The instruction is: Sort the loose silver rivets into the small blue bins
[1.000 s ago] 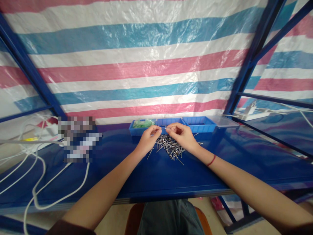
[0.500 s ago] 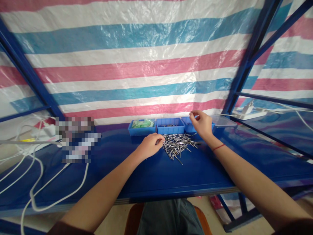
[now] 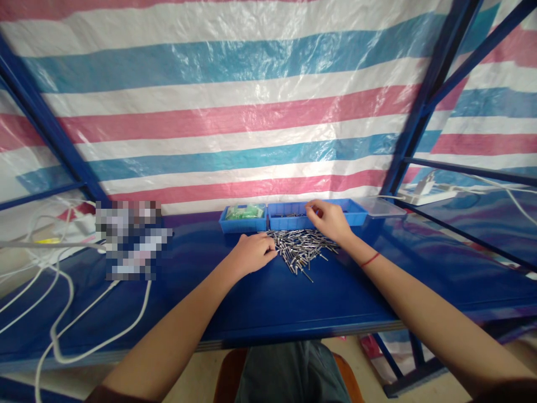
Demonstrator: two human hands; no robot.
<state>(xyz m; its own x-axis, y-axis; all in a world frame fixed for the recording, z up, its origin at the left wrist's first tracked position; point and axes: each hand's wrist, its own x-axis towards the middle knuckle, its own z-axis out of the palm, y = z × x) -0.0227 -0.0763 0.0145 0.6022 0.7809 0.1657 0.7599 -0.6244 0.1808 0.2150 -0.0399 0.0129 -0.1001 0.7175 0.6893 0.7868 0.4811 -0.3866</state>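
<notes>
A loose pile of silver pop rivets (image 3: pixel 304 249) lies on the blue table in front of the blue bins. My left hand (image 3: pixel 252 253) rests at the pile's left edge, its fingers curled and closed; what they hold, if anything, is hidden. Over the front rim of the middle blue bin (image 3: pixel 289 223) hovers my right hand (image 3: pixel 329 219), thumb and fingers pinched together. Nothing can be made out between them. A few rivets lie inside that middle bin. The right blue bin (image 3: pixel 357 217) is partly covered by my right hand.
The left blue bin (image 3: pixel 243 225) holds green-and-white plastic packets. A clear plastic lid (image 3: pixel 386 207) lies right of the bins. White cables (image 3: pixel 69 291) run over the table's left side, near a blurred-out item (image 3: pixel 138 246). Blue metal posts (image 3: pixel 413 112) and a striped sheet (image 3: pixel 251 112) stand behind.
My right hand has moved left and slightly down, from the right bin to the middle one; the thin tip showing at its fingers is out of sight. My left hand has shifted slightly left.
</notes>
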